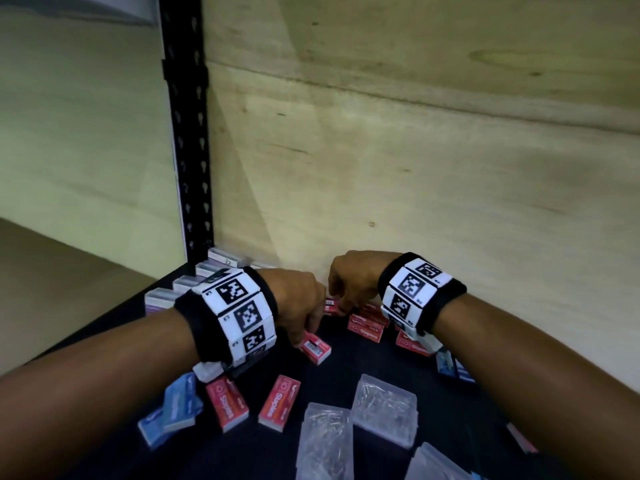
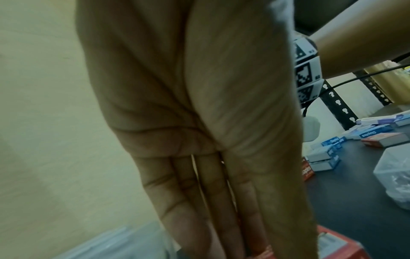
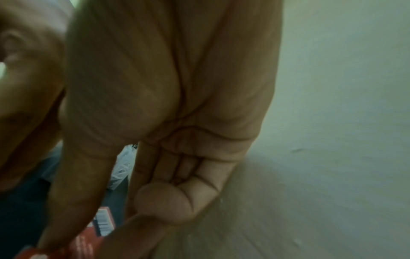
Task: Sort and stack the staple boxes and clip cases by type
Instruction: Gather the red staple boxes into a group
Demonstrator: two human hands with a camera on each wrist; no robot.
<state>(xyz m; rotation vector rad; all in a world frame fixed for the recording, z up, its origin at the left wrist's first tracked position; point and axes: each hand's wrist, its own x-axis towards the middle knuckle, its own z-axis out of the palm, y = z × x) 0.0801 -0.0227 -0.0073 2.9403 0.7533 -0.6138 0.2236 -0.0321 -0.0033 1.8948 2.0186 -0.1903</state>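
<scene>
My left hand (image 1: 304, 336) reaches down with nearly straight fingers and pinches the end of a red staple box (image 1: 317, 348) lying on the black shelf surface (image 1: 363, 367). The left wrist view has that hand (image 2: 255, 245) filling the frame, with the red box (image 2: 339, 247) under the thumb. My right hand (image 1: 337, 304) is just behind, thumb and forefinger pinching another red staple box (image 1: 330, 305). The right wrist view shows this hand (image 3: 88, 245) on the barcoded red box (image 3: 102, 222), the other fingers curled in.
More red staple boxes (image 1: 367, 328) lie near the wall and in front (image 1: 278, 401). Blue boxes (image 1: 176, 410) sit front left. Clear clip cases (image 1: 384, 410) are at the front. A row of white boxes (image 1: 194, 282) lines the black upright (image 1: 188, 133). A plywood wall (image 1: 415, 168) is close behind.
</scene>
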